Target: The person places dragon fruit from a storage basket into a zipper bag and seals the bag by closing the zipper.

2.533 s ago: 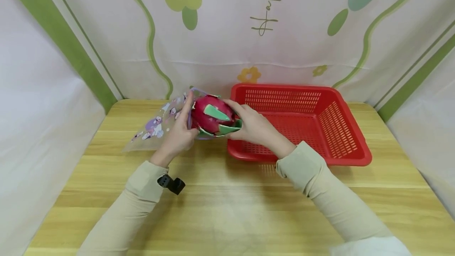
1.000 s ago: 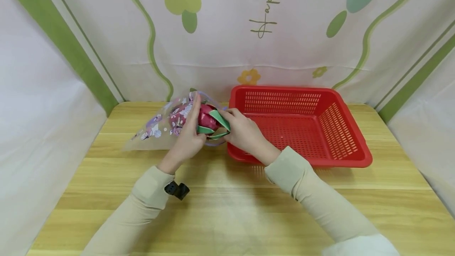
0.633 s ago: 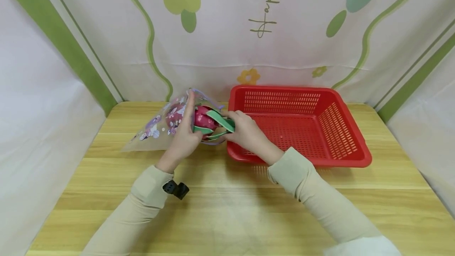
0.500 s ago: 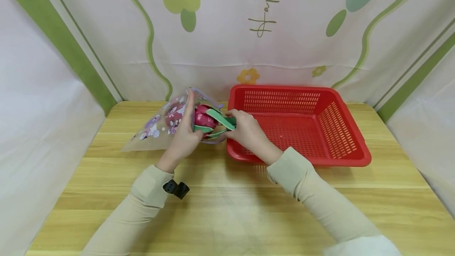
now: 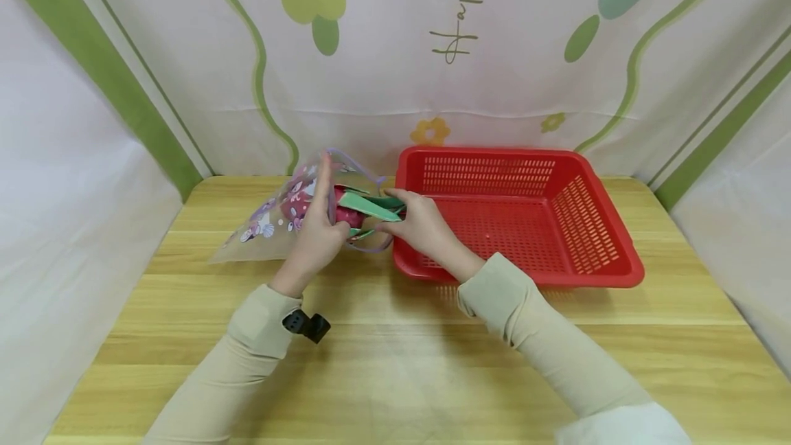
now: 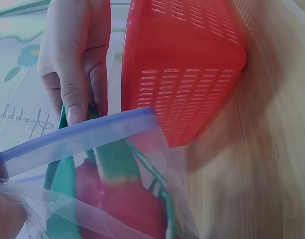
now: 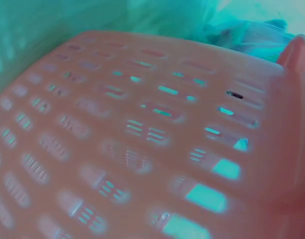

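Note:
A clear zip bag (image 5: 262, 229) with purple and white prints lies toward the left, its mouth facing right. My left hand (image 5: 316, 235) holds the mouth, index finger pointing away from me and thumb at the near side. Inside sits most of a red dragon fruit (image 5: 352, 217), leafy end outward; its red body also shows through the film in the left wrist view. At the leaf tips, my right hand (image 5: 426, 225) pinches the green leaves (image 5: 371, 206) between thumb and fingers. The purple zip strip (image 6: 77, 134) crosses in front of the leaves in the left wrist view.
A red slotted plastic basket (image 5: 627, 263) stands just right of the bag, its left wall close beside my right hand. The right wrist view is filled by the basket's slotted wall (image 7: 117, 104). Behind the wooden table (image 5: 395, 362) hangs a flower-printed white curtain (image 5: 383, 81).
The dragon fruit has gone leftward, from mostly outside the bag mouth to mostly inside. My right hand has moved left with it and shifted from the fruit's body to its leaf tips.

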A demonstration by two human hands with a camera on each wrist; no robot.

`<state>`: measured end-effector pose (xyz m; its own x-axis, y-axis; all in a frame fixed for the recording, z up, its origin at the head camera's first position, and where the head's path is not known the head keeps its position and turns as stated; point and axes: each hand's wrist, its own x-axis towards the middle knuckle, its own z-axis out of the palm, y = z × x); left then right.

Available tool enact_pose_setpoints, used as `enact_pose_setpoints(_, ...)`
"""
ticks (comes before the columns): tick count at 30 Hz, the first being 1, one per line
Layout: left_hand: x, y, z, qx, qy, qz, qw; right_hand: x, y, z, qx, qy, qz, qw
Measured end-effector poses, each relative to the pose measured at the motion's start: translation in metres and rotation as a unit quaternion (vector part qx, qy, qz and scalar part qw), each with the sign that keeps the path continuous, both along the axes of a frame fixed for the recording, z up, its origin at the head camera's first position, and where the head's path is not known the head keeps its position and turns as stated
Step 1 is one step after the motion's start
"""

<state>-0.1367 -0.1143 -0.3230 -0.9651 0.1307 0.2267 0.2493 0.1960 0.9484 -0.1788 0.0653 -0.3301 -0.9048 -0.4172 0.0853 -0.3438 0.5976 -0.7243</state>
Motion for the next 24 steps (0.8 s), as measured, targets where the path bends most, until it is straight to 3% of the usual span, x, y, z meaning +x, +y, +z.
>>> enact_pose_setpoints(7,0.0012,0.0002,-0.0007,0.015,0.007,-0.009,0.9998,-0.0021,0.0017,0.0021,0.025,-0.036,0.031,0.999)
enact_pose_setpoints(15,0.0035,0.0042,-0.003,0.003,0.008,-0.015,0.9998,0.0018,-0.0039,0.0028,0.013,0.002,0.054,0.998)
enact_pose_setpoints(24,0.005,0.0036,-0.0018,0.017,0.003,-0.011,0.9998,0.0036,-0.0077,0.0011,0.008,-0.018,0.029,0.999)
